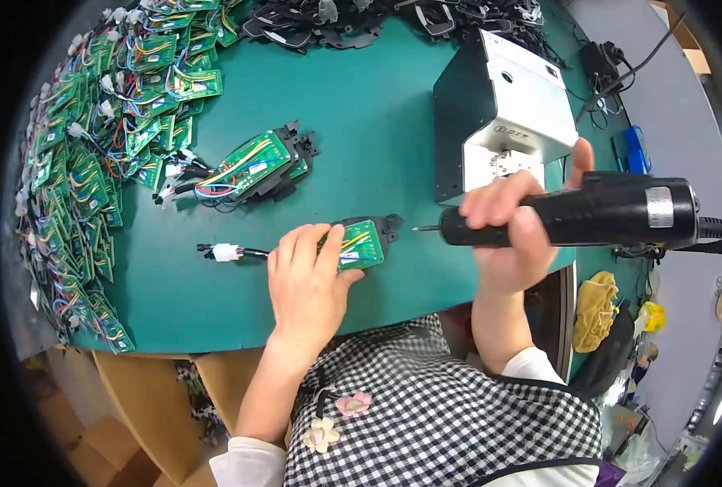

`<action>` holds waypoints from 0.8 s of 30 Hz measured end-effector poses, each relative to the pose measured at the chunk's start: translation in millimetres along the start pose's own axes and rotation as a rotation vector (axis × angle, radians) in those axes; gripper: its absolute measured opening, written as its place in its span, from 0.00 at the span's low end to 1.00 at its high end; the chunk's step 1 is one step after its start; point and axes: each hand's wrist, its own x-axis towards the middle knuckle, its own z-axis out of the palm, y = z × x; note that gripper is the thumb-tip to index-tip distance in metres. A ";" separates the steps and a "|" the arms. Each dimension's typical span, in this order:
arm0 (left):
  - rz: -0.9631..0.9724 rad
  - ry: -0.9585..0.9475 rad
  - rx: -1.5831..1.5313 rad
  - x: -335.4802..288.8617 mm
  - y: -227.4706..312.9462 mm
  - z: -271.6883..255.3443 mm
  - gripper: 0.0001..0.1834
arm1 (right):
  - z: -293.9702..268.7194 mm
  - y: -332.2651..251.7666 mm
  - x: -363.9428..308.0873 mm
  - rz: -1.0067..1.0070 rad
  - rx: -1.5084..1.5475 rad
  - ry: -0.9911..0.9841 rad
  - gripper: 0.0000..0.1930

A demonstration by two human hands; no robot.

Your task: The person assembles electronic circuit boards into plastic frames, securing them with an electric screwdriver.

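My left hand (308,272) grips a green circuit board (367,246) seated on a black plastic housing (389,227), which lies on the green mat. The fingers cover the board's left part. From its left side runs a dark cable ending in a white connector (225,252). My right hand (515,223) is closed around a black electric screwdriver (613,209), held level above the mat. Its thin bit (426,229) points left toward the housing, apart from it. Behind my left hand lies a stack of housings with a wired circuit board (255,162) on top.
Many wired circuit boards (85,187) are heaped along the left side. Black plastic parts (320,24) pile up at the far edge. A white and black screw feeder (499,105) stands behind the screwdriver. Tan gloves (595,312) and a blue box (639,150) are at the right.
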 end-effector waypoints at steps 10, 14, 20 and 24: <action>-0.060 -0.045 -0.043 6.1 0.6 8.0 0.28 | 15.4 45.9 -4.6 0.110 -0.064 -0.059 0.43; -0.066 -0.064 -0.078 6.0 -1.0 8.5 0.28 | 13.7 46.5 -3.6 0.132 -0.102 -0.089 0.41; -0.062 -0.060 -0.093 6.0 -1.8 9.2 0.29 | 9.7 41.8 -3.2 0.176 -0.109 -0.137 0.42; -0.069 -0.052 -0.092 5.2 -1.6 9.2 0.29 | 9.8 38.7 1.9 0.180 -0.058 -0.093 0.43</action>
